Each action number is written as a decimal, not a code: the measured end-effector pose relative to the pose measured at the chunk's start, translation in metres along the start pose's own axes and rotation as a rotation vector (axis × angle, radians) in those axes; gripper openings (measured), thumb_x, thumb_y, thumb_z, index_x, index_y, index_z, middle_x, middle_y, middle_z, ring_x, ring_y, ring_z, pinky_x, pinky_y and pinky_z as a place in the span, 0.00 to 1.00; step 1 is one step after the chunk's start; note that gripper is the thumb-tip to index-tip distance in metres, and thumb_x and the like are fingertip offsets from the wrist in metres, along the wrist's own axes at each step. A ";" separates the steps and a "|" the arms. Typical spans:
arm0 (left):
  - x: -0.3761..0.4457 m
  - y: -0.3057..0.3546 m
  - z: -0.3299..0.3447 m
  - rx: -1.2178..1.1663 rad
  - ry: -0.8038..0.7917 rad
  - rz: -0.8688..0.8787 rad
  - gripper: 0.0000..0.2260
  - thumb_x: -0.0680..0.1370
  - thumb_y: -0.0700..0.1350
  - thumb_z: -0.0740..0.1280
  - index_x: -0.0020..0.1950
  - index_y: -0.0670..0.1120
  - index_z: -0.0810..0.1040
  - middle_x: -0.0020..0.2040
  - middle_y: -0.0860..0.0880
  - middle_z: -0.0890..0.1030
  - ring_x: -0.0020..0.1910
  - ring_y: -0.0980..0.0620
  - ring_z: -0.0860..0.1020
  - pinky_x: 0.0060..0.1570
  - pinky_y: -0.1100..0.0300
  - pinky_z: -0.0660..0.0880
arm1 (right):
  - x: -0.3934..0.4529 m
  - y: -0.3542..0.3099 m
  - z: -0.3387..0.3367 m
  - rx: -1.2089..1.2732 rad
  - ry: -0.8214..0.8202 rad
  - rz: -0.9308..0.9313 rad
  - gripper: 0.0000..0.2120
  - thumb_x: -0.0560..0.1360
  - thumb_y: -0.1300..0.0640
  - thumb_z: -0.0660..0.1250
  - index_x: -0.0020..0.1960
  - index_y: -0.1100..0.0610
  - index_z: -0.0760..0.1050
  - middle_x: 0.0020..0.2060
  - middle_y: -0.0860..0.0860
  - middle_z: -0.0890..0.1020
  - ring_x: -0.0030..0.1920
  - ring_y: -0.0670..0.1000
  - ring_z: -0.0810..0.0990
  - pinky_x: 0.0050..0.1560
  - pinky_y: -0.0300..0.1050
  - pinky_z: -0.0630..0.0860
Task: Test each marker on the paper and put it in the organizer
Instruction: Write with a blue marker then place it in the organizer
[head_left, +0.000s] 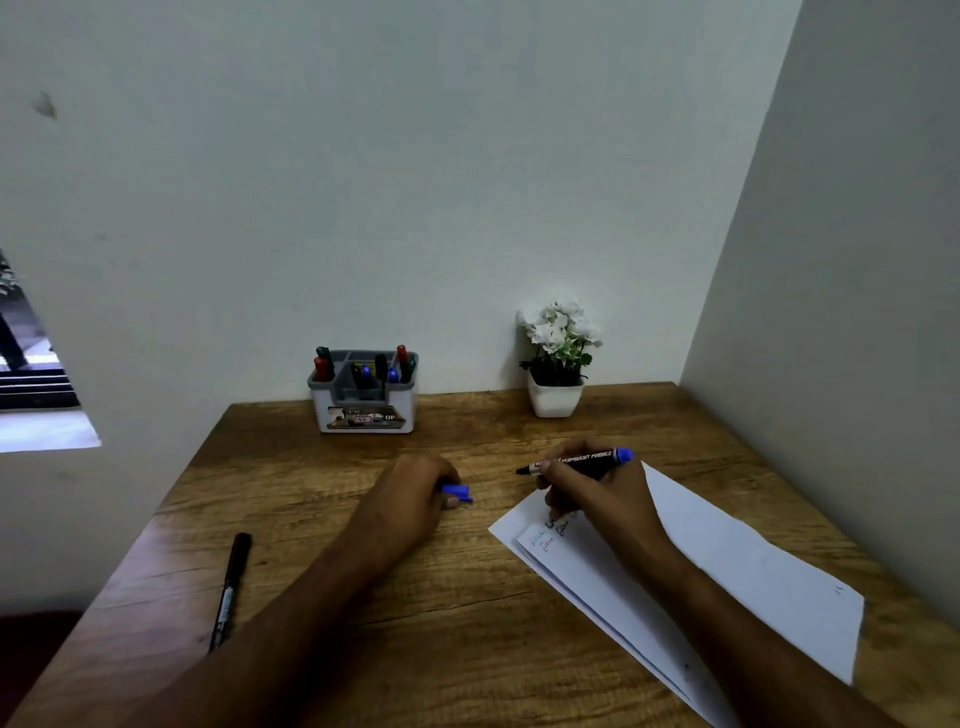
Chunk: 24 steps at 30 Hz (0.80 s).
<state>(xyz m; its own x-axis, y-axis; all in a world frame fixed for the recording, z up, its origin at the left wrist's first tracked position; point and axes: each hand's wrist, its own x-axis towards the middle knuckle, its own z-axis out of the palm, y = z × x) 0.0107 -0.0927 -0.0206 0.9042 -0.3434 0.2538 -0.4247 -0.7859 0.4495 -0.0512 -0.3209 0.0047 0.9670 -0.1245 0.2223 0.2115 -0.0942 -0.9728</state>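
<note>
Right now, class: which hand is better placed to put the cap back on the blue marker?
Left. The left hand already holds the blue cap, beside the uncapped tip of the blue marker gripped by the right hand.

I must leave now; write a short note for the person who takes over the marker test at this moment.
Right hand grips the uncapped blue marker above the paper.
Left hand holds its blue cap on the table.
Done: several markers stand in the organizer; the paper carries test writing.
Left: recap the blue marker and put it in the organizer, then test the black marker lying at the table's left.
</note>
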 end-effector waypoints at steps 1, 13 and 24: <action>0.000 0.001 0.000 -0.020 0.023 0.004 0.09 0.75 0.45 0.72 0.54 0.50 0.83 0.51 0.54 0.83 0.50 0.58 0.79 0.51 0.62 0.76 | -0.001 -0.001 0.000 -0.007 -0.003 -0.011 0.03 0.75 0.65 0.73 0.47 0.65 0.83 0.37 0.62 0.85 0.34 0.57 0.83 0.34 0.49 0.82; -0.005 0.038 -0.003 -0.608 0.113 -0.077 0.09 0.74 0.32 0.70 0.52 0.40 0.82 0.43 0.46 0.85 0.40 0.53 0.85 0.42 0.58 0.83 | -0.003 -0.005 0.007 -0.005 -0.012 -0.071 0.03 0.73 0.63 0.76 0.47 0.61 0.86 0.35 0.61 0.85 0.31 0.53 0.82 0.32 0.44 0.80; -0.007 0.071 -0.003 -0.526 0.293 -0.005 0.11 0.74 0.31 0.69 0.53 0.41 0.84 0.34 0.55 0.82 0.31 0.59 0.80 0.33 0.67 0.77 | -0.002 -0.013 0.001 0.131 -0.039 -0.065 0.05 0.75 0.64 0.74 0.46 0.67 0.84 0.32 0.60 0.83 0.28 0.51 0.78 0.31 0.42 0.76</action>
<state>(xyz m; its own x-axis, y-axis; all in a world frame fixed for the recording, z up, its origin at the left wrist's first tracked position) -0.0257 -0.1446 0.0122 0.8882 -0.1255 0.4420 -0.4529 -0.4019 0.7958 -0.0559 -0.3183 0.0170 0.9548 -0.0835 0.2854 0.2886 0.0291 -0.9570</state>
